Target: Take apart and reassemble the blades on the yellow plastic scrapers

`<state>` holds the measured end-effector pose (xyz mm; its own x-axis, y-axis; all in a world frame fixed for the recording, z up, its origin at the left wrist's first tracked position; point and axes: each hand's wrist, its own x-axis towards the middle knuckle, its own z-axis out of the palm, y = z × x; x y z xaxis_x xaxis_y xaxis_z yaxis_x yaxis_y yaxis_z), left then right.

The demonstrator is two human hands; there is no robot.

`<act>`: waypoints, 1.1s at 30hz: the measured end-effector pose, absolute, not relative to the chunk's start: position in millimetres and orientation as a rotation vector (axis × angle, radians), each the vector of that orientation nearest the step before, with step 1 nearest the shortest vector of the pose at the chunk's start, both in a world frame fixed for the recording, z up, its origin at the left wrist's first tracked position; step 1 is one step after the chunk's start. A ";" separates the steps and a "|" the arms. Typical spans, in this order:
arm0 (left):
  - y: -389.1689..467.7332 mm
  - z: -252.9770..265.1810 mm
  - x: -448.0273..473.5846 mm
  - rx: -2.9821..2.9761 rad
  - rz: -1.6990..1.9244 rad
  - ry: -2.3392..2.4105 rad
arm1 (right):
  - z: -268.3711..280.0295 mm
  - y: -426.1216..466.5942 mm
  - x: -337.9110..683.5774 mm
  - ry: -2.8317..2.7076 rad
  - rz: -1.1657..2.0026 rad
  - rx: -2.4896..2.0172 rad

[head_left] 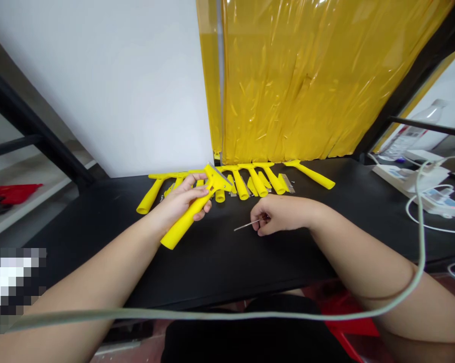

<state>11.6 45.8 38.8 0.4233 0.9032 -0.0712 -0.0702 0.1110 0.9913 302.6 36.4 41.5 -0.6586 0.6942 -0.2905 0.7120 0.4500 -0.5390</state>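
My left hand [180,201] is closed around a yellow scraper [185,222], raised over the black table. Its head points up and away to the right, with a metal blade along the edge. Closed fingers of my right hand [282,214] grip a thin metal rod [244,225] that sticks out to the left; its other end is hidden in the hand. Behind both hands lies a row of several more yellow scrapers [259,186]. Among them are small yellow pieces, metal blades [286,183] and what look like tiny screws.
A white panel [117,91] and a yellow plastic curtain [306,85] stand behind the black table [212,272]. At right are a power strip [427,189], white cables and a clear bottle [416,128]. A pale cable [250,316] crosses the near foreground.
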 end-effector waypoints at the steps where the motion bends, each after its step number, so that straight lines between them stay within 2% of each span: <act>1: 46.3 39.0 12.1 1.242 0.850 0.867 | 40.5 35.2 300.5 2.665 -0.958 1.298; 6: 46.0 41.4 13.5 1.222 0.752 0.843 | 42.6 32.6 299.8 2.749 -0.847 1.264; 14: 37.8 40.5 16.9 1.222 0.609 0.852 | 47.0 36.3 300.5 3.343 -1.305 1.271; 18: 34.0 39.5 19.9 1.246 0.545 0.838 | 39.9 39.6 290.9 3.540 -1.177 1.299; 31: 29.1 29.1 28.4 1.276 0.521 0.690 | 34.6 41.8 275.8 3.514 -1.259 1.327; 33: 28.1 29.8 29.8 1.291 0.528 0.681 | 33.3 43.6 275.2 3.506 -1.373 1.327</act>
